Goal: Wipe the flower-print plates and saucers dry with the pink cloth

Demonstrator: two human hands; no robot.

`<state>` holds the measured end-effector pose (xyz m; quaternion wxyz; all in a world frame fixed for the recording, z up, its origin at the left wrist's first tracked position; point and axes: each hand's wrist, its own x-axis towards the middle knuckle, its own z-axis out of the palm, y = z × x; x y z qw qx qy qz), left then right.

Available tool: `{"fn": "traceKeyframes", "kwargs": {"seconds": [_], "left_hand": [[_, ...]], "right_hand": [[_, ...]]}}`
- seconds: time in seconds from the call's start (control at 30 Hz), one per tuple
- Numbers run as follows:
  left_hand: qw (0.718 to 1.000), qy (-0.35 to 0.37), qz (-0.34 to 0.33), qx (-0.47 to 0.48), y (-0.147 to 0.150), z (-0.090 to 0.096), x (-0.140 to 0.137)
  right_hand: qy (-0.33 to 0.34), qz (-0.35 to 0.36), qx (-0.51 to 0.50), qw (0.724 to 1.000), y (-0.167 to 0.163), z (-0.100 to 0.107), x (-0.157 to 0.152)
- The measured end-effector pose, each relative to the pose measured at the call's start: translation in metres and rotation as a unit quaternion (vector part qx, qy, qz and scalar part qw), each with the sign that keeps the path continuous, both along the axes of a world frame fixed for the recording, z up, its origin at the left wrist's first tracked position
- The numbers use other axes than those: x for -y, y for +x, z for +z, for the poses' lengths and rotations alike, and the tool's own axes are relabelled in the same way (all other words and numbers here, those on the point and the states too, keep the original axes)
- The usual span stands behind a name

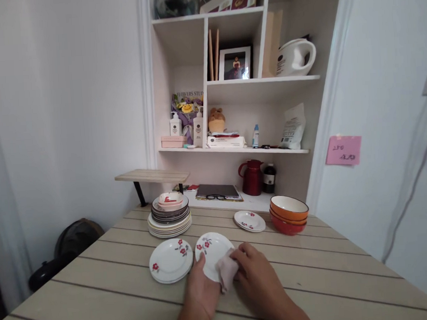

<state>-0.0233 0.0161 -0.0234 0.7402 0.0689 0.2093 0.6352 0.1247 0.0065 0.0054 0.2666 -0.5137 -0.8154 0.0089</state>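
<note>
A white plate with red flowers (pixel 209 249) is tilted above the table, its near left edge gripped by my left hand (pixel 202 286), thumb on top. My right hand (pixel 249 264) pinches a pale greyish-pink cloth (pixel 226 271) against the plate's right edge. The cloth covers part of that rim. Just left of the held plate lies a short stack of matching flowered plates (pixel 169 261). Beyond my right hand, more small flowered plates (pixel 249 220) lie flat on the table.
At the back left stands a tall stack of plates and bowls (pixel 169 220) beside a small raised wooden shelf (pixel 152 175). Orange and red bowls (pixel 288 218) are nested at the back right. Behind the slatted table (pixel 116 282), the white shelving (pixel 263 82) holds a red jug (pixel 252 178) and a laptop (pixel 217 191).
</note>
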Motion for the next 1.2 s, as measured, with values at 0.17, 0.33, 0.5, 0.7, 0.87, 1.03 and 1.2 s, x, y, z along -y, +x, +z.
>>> {"fn": "traceKeyframes", "kwargs": {"seconds": [0.17, 0.33, 0.5, 0.7, 0.87, 1.03, 1.2], "left_hand": [[0.996, 0.008, -0.087, -0.029, 0.014, 0.005, 0.008], [0.99, 0.053, -0.128, -0.033, 0.02, 0.006, 0.015], [0.992, 0.044, -0.116, -0.012, 0.01, -0.003, 0.008], [0.989, 0.059, -0.131, -0.03, 0.016, 0.0, 0.005], [0.982, 0.098, -0.153, -0.057, 0.022, 0.001, 0.012], [0.987, 0.097, -0.125, -0.044, 0.013, -0.001, 0.01], [0.996, 0.077, -0.016, -0.03, 0.001, 0.003, 0.003]], "right_hand": [[0.022, 0.035, -0.015, 0.999, -0.012, 0.0, 0.001], [0.037, -0.048, -0.027, 0.998, 0.009, -0.001, -0.013], [0.016, -0.05, -0.006, 0.999, 0.01, -0.002, -0.007], [0.003, 0.029, -0.053, 0.998, -0.01, -0.004, 0.001], [0.048, -0.012, -0.077, 0.996, 0.003, 0.0, -0.008], [0.071, -0.087, -0.056, 0.992, 0.022, 0.004, -0.015], [0.034, -0.076, -0.043, 0.996, 0.019, 0.0, -0.011]]}}
